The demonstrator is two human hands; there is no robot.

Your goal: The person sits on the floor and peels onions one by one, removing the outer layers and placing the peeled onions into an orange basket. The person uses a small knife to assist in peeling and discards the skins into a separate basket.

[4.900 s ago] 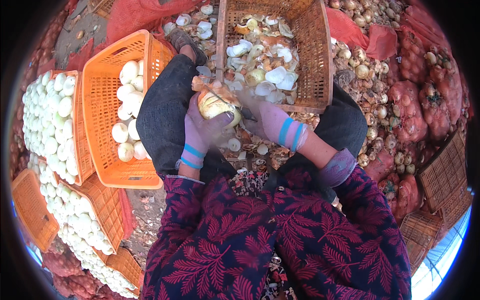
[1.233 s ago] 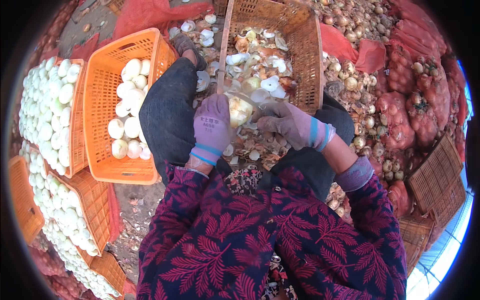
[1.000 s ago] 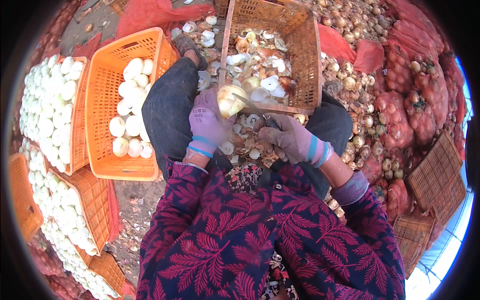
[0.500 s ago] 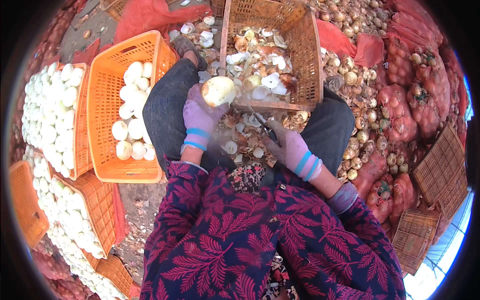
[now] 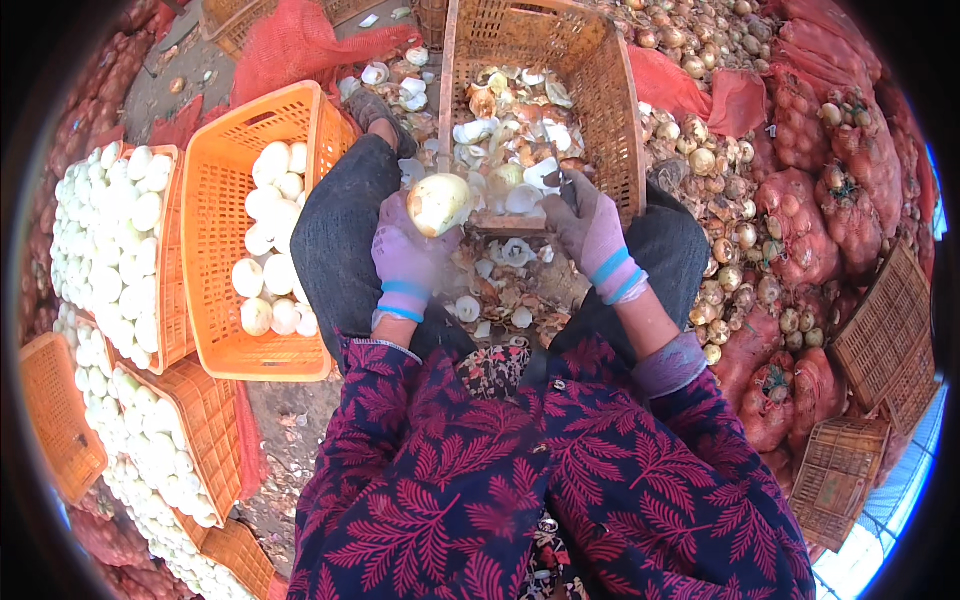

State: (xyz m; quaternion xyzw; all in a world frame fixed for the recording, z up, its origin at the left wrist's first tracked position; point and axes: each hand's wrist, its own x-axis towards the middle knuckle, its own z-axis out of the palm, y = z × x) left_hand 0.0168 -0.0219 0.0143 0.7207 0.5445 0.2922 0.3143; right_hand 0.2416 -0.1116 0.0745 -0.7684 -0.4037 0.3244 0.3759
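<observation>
In my gloved left hand (image 5: 400, 250), closed from beneath, rests a large pale onion (image 5: 440, 203) with yellowish skin and a pointed end turned toward me. My gloved right hand (image 5: 595, 225) is closed round the dark handle of a knife (image 5: 567, 190) at the near edge of a brown plastic crate (image 5: 618, 130). The blade is hard to make out against the peels. A gap separates the knife from the onion. Inside that crate lie onion peels (image 5: 485, 150), white and brown, and more peels (image 5: 515, 252) litter the ground between my legs.
Left of my leg stands an orange crate (image 5: 205, 240) partly filled with peeled white onions (image 5: 270, 205). Fuller crates of white onions (image 5: 110, 230) are further left. Unpeeled onions (image 5: 725, 240) lie heaped at right, beside red mesh sacks (image 5: 795, 225) and tilted brown crates (image 5: 885, 330).
My right hand has moved forward with the knife, from over my lap to the near edge of the peel crate. The onion in my left hand has tilted, its pointed end now lower.
</observation>
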